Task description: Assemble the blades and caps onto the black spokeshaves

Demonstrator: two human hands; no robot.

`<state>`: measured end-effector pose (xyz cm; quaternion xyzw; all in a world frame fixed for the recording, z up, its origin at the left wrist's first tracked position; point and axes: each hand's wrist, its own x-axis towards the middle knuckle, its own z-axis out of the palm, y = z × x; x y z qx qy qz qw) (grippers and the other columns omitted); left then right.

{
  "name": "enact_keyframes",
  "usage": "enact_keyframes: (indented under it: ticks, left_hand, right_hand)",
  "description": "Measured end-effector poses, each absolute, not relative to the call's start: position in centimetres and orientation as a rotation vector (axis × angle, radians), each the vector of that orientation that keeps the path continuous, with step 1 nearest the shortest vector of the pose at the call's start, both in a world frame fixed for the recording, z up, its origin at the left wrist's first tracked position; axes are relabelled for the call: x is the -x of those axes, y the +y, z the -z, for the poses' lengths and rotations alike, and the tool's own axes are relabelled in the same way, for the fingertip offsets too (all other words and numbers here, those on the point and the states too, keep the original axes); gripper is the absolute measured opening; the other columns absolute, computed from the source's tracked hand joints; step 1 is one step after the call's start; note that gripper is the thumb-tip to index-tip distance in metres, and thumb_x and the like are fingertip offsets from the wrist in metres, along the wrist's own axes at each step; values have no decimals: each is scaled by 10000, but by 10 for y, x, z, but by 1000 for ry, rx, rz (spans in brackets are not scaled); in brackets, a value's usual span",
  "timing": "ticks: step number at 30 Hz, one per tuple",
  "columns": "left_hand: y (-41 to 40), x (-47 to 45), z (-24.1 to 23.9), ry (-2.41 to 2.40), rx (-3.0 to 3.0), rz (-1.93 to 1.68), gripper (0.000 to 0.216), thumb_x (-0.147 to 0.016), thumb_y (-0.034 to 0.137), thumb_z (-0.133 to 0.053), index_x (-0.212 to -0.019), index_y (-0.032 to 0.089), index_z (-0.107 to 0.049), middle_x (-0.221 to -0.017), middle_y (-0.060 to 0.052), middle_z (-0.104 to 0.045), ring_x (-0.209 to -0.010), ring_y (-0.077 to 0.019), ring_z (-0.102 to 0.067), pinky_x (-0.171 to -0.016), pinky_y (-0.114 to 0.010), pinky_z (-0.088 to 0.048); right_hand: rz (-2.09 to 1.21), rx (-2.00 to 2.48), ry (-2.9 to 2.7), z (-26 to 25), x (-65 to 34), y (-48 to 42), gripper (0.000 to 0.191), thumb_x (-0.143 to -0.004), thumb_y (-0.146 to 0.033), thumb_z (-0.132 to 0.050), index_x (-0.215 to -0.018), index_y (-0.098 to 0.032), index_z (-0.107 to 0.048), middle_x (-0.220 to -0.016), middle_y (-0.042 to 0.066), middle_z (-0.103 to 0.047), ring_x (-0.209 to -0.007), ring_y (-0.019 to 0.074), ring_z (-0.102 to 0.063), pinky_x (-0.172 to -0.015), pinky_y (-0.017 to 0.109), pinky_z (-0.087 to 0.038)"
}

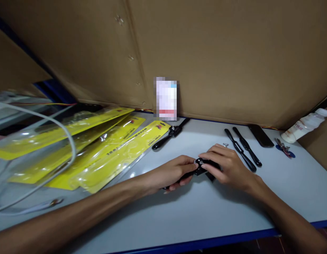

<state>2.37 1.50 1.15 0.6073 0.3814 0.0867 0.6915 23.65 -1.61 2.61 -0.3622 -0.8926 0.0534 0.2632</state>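
A black spokeshave (198, 171) is held low over the grey table, its middle body showing between both hands. My left hand (176, 173) is closed around its left handle, the thumb lying near the middle. Around the right side, my right hand (228, 162) is closed with its thumb and fingertips against the middle fittings; most of the right handle is hidden. Just below the right fingers is a flat dark piece (211, 177), and I cannot tell whether it is attached. A silvery wing-shaped screw (226, 145) shows just behind the right hand.
Another spokeshave (163, 139) lies beside yellow-backed clear blister packs (131, 144). Two black spokeshave bodies (240, 150) lie at right, near a dark phone-like slab (261, 135), small metal parts (285, 148) and a tilted bottle (303, 125). A white cable (72, 141) loops at left; a blurred screen (166, 98) leans against cardboard.
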Motion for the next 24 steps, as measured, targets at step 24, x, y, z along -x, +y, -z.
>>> enact_keyframes:
  ticks: [24]
  left_hand:
    - [12, -27, -10, 882, -1508, -110, 340, -957, 549, -458, -837, 231, -472, -572, 100, -451, -356, -69, -331, -310, -187, -255]
  right_hand:
    - [-791, 1427, -1954, -24, -208, -22, 166, -827, -60, -505, -852, -189, -609, -490, -100, -478, -464, 88, -380, -544, 244, -331]
